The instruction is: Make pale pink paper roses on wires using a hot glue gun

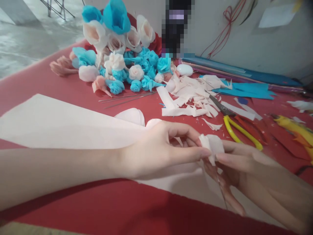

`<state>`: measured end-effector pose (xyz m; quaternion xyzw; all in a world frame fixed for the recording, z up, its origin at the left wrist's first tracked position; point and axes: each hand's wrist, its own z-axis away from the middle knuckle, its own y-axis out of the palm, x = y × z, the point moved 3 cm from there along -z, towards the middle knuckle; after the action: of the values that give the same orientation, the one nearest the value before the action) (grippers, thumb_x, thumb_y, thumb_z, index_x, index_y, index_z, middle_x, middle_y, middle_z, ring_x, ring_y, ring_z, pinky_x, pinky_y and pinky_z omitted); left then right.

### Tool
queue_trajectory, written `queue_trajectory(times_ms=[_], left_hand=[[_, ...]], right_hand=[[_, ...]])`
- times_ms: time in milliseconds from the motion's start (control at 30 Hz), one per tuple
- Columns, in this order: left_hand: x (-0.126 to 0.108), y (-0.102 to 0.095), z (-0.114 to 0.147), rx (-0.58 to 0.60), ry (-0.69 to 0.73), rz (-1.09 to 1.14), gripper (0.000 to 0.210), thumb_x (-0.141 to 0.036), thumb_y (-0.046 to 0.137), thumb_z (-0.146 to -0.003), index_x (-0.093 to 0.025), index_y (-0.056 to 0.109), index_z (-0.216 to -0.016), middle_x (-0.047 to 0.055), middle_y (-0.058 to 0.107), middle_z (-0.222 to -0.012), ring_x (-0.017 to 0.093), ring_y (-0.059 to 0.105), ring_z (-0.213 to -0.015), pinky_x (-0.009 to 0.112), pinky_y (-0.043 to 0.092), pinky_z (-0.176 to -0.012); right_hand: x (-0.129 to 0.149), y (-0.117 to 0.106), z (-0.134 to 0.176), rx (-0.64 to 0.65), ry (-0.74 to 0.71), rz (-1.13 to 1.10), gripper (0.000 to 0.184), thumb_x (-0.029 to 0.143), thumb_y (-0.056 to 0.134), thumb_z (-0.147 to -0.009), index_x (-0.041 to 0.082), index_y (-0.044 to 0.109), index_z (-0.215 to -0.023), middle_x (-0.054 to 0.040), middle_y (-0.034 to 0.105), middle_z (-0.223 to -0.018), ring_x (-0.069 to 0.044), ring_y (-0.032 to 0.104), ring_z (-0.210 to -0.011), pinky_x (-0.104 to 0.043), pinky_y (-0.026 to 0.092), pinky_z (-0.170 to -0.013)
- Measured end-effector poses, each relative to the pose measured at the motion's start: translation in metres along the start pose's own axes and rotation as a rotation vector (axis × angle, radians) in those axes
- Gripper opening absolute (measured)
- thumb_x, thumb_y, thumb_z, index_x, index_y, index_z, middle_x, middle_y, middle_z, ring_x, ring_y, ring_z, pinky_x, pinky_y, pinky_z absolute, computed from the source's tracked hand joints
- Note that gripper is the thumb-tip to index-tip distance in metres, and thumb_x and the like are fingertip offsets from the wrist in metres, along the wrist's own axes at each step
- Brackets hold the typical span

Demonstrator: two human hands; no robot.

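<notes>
My left hand [158, 150] reaches across from the left, thumb and fingers pinched on the edge of a small white crepe paper flower [212, 147]. From the right, my right hand [251, 169] grips the other side of the same flower between thumb and fingers. A thin wire stem [222, 189] runs down from the flower past the right hand's lower fingers. Beneath both hands lies a long sheet of pale crepe paper [66, 125]. Rounded paper petals [130, 116] rest just behind the left wrist, partly covered by the sheet.
A pile of blue, white and peach paper flowers [137, 68] stands at the back. Paper scraps [188, 94], yellow-handled scissors [228, 119] and blue paper strips [246, 90] lie to the right. Loose wires [127, 99] are on the red table [102, 205]. A yellow tool [293, 129] is at far right.
</notes>
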<state>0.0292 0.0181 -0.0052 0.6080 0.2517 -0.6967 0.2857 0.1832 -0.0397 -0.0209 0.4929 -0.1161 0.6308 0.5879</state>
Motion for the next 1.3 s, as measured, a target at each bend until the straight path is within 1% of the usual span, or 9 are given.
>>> queue_trajectory(times_ms=[133,333,533,600,867,1000,1100,1200,1300], left_hand=[[0.001,0.0,0.001,0.011,-0.013,0.02,0.014,-0.028,0.062,-0.075,-0.014,0.06,-0.071,0.0,0.062,-0.07,0.01,0.056,-0.068,0.02,0.045,-0.064],[0.001,0.002,0.001,0.032,-0.025,0.089,0.013,-0.025,0.061,-0.075,-0.014,0.057,-0.073,-0.001,0.06,-0.071,0.008,0.055,-0.066,0.017,0.044,-0.062],[0.0,0.004,-0.001,0.057,-0.029,0.12,0.01,-0.02,0.061,-0.075,-0.013,0.054,-0.072,-0.004,0.055,-0.065,0.004,0.051,-0.061,0.013,0.041,-0.058],[-0.001,0.004,-0.001,0.067,-0.025,0.115,0.011,-0.02,0.059,-0.076,-0.013,0.053,-0.071,-0.004,0.055,-0.065,0.004,0.05,-0.061,0.013,0.04,-0.057],[-0.002,0.004,-0.002,0.081,-0.025,0.079,0.011,-0.019,0.058,-0.076,-0.012,0.051,-0.071,-0.004,0.053,-0.065,0.004,0.048,-0.061,0.014,0.038,-0.056],[-0.001,0.004,-0.003,0.107,-0.055,0.094,0.011,-0.019,0.058,-0.076,-0.013,0.052,-0.071,-0.003,0.054,-0.066,0.006,0.049,-0.062,0.016,0.039,-0.058],[-0.001,0.004,-0.003,0.138,-0.076,0.127,0.012,-0.021,0.057,-0.078,-0.013,0.051,-0.071,-0.001,0.056,-0.07,0.009,0.053,-0.068,0.019,0.041,-0.064],[-0.001,0.003,-0.003,0.141,-0.069,0.127,0.012,-0.02,0.055,-0.078,-0.014,0.05,-0.07,-0.001,0.056,-0.07,0.009,0.053,-0.069,0.021,0.041,-0.064],[-0.001,0.003,-0.003,0.138,-0.06,0.113,0.011,-0.018,0.054,-0.078,-0.013,0.05,-0.069,0.0,0.057,-0.071,0.01,0.053,-0.069,0.022,0.041,-0.064]], right_hand=[[0.002,0.001,-0.004,0.001,-0.03,-0.02,0.012,0.032,0.056,-0.083,0.023,0.064,-0.08,0.0011,0.052,-0.067,-0.01,0.054,-0.047,-0.019,0.053,-0.04],[0.004,0.005,0.001,-0.037,-0.008,0.04,0.015,0.034,0.058,-0.083,0.021,0.063,-0.08,0.0024,0.051,-0.066,-0.01,0.056,-0.047,-0.015,0.051,-0.039],[0.002,0.007,0.002,-0.238,-0.019,0.22,0.015,0.038,0.065,-0.076,0.024,0.062,-0.078,0.0042,0.056,-0.059,-0.009,0.056,-0.04,-0.009,0.043,-0.035],[0.002,0.009,0.002,-0.256,-0.01,0.265,0.016,0.037,0.066,-0.076,0.022,0.061,-0.075,0.0047,0.056,-0.056,-0.008,0.056,-0.039,-0.008,0.043,-0.036],[0.004,0.008,0.006,-0.216,-0.042,0.292,0.017,0.035,0.063,-0.08,0.022,0.062,-0.068,0.0046,0.058,-0.056,-0.006,0.055,-0.039,-0.007,0.042,-0.038],[0.001,0.004,0.004,-0.2,-0.063,0.271,0.013,0.034,0.064,-0.079,0.023,0.064,-0.071,0.0036,0.058,-0.058,-0.009,0.057,-0.042,-0.01,0.045,-0.038],[-0.002,0.002,0.003,-0.142,-0.041,0.23,0.012,0.034,0.061,-0.081,0.023,0.064,-0.076,0.0033,0.058,-0.062,-0.009,0.057,-0.04,-0.01,0.044,-0.035],[-0.003,0.003,0.004,-0.084,-0.013,0.179,0.016,0.035,0.057,-0.084,0.022,0.063,-0.078,0.0016,0.058,-0.068,-0.01,0.058,-0.042,-0.011,0.044,-0.036],[0.0,0.005,0.005,-0.08,-0.006,0.146,0.021,0.04,0.055,-0.084,0.023,0.064,-0.078,0.0,0.057,-0.068,-0.011,0.057,-0.043,-0.014,0.047,-0.038]])
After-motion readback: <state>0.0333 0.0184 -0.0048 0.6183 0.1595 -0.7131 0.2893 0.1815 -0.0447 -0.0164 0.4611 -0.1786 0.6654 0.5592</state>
